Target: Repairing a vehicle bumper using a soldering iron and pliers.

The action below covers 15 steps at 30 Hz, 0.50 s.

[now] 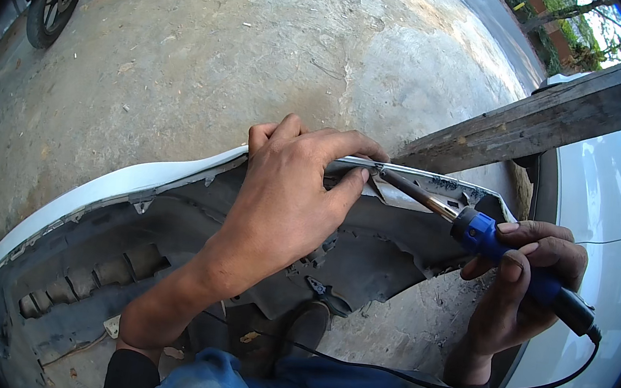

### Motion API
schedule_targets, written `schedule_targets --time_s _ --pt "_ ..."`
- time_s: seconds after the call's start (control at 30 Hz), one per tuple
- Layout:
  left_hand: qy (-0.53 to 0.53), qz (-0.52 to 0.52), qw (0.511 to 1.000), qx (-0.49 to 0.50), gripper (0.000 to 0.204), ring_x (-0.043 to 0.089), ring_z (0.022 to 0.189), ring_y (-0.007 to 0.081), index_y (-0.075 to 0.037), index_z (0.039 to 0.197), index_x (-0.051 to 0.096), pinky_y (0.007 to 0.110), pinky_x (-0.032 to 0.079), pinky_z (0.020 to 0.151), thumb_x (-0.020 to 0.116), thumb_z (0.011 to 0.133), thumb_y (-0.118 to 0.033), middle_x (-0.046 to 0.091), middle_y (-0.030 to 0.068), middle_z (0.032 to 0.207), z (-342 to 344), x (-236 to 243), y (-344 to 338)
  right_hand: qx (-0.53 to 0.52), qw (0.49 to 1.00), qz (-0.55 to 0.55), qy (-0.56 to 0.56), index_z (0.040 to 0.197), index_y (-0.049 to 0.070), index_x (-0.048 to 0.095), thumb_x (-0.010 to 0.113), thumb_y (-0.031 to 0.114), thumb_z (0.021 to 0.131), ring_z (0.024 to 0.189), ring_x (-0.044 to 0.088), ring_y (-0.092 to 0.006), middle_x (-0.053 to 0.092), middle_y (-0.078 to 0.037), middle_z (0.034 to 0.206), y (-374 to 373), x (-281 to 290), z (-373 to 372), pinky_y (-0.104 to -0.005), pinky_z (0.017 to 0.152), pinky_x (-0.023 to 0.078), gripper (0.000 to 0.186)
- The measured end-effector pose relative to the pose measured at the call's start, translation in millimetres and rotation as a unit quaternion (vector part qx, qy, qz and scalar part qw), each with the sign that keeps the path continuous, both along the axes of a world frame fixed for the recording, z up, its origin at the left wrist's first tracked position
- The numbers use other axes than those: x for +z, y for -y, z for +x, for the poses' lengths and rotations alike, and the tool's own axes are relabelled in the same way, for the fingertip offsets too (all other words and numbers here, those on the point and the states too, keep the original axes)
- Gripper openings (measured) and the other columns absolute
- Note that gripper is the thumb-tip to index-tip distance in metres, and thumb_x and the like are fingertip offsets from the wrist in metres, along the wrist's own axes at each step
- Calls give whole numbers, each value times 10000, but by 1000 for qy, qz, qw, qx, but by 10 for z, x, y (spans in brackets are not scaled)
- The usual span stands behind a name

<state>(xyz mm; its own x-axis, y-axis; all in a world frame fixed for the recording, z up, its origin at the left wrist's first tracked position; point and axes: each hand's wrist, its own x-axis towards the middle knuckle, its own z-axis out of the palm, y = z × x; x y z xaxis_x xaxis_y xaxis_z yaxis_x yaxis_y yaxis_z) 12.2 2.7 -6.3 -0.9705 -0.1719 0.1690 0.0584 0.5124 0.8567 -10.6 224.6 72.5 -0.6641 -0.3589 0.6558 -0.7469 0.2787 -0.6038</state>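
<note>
A white car bumper [108,185] with a dark, rough inner side stretches across in front of me. My left hand [293,180] is closed over its upper edge, fingers on the outer side and thumb on the inner side. In my right hand [500,311] is a soldering iron [483,234] with a blue handle, held like a pen. Its metal shaft slants up to the left, and the tip meets the bumper's edge just beside my left thumb and fingertips. Dark, melted-looking marks run along the edge to the right of the tip. The exact contact spot is partly hidden.
A black power cord [382,371] loops from the iron across my jeans. Pliers [329,296] lie near my shoe [304,327]. A wooden beam [541,117] slants in at the right, beside a light-coloured car [604,204]. A motorcycle wheel [58,0] stands at the far left on concrete.
</note>
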Motion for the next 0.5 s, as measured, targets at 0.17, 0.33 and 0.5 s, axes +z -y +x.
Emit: schedule_targets --time_s 0.17,0.33,0.5 --pt "13 -14 1000 13 222 490 1029 227 -222 1132 766 365 295 1064 696 921 -233 655 63 935 24 44 0 10 1000 -5 0 1024 20 513 759 97 862 857 712 -240 608 -152 914 11 -21 -10 -330 600 641 305" --pt "7 -15 1000 8 222 497 1019 228 -223 1132 765 358 298 1062 690 924 -230 656 74 936 19 42 4 -12 998 18 -56 1013 38 541 729 254 929 600 675 -153 635 -139 913 49 -34 -41 -245 496 585 298" --pt "-1 -15 1000 5 223 506 1010 224 -218 1134 765 350 292 1064 686 926 -229 659 74 937 9 10 5 -13 999 16 -51 1009 42 540 736 258 925 579 667 -150 634 -136 914 54 -33 -24 -242 498 583 304"
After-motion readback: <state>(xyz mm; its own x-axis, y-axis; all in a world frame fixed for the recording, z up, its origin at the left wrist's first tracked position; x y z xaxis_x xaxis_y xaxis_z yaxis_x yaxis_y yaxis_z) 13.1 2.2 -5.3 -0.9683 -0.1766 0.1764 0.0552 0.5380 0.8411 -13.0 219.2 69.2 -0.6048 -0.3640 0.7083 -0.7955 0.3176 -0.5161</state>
